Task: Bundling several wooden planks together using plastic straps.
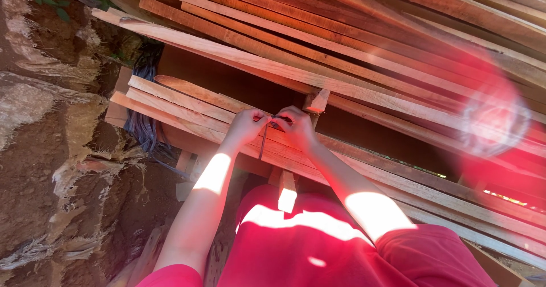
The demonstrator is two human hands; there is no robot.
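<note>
Head view shows both hands close together in the middle of the frame, over a stack of wooden planks (187, 102). The left hand (245, 126) and the right hand (296, 126) are both closed in a pinch on a thin dark strip (263, 142), perhaps a wire or a small blade; I cannot tell which. The strip hangs down from the fingers across the front plank edge. Because the grip is only with the fingertips, I judge the strip can slip and fall into the gap below the planks, near the red trousers (318, 247). The plank edges look rough, so splinters in the knuckles are possible. A short wooden block (316, 100) stands just behind the right hand and limits movement upward. To the lower left is bare earth (51, 167) with more open room. Bright glare at the right of the frame hides the planks there.
</note>
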